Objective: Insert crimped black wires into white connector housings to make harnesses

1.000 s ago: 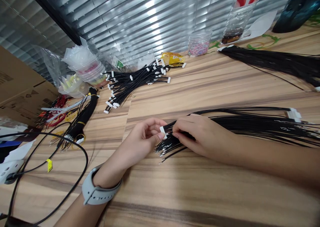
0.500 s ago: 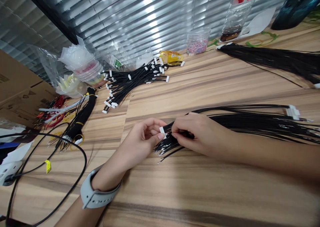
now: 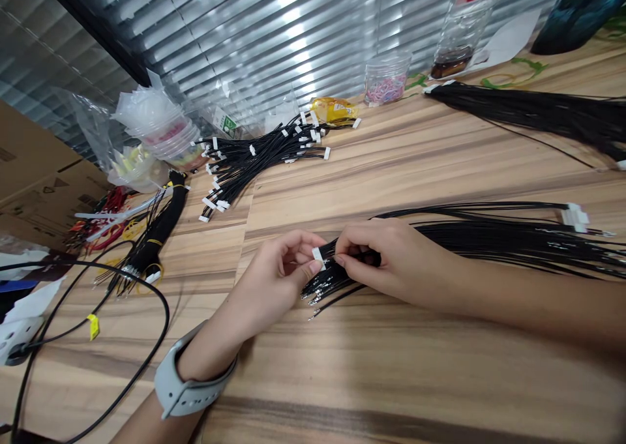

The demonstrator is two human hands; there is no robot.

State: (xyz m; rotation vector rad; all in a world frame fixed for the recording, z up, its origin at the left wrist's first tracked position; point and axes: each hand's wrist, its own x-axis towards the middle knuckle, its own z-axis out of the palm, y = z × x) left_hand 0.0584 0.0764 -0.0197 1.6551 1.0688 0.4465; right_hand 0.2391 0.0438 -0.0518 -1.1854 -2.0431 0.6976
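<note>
Between thumb and fingers my left hand (image 3: 278, 271) pinches a small white connector housing (image 3: 318, 258). Just to its right, my right hand (image 3: 379, 251) is closed in a pinch on a thin black wire close to the connector; the wire's tip is hidden. Beneath both hands a bundle of black wires (image 3: 469, 238) lies along the table. Bare metal terminals (image 3: 320, 291) show at its left end, by my left fingertips. At the right end of some wires sits a cluster of white connectors (image 3: 574, 217).
Behind lies a pile of short black cables (image 3: 264, 154) with white connectors. A second long wire bundle (image 3: 533, 115) rests at the back right. A tub of rubber bands (image 3: 386, 79) and a bottle (image 3: 460, 36) stand by the blinds. A looped black cord (image 3: 166, 326) lies left.
My right hand has shifted very slightly, still pinching beside the connector. My left hand keeps its hold, and the view has moved a little.
</note>
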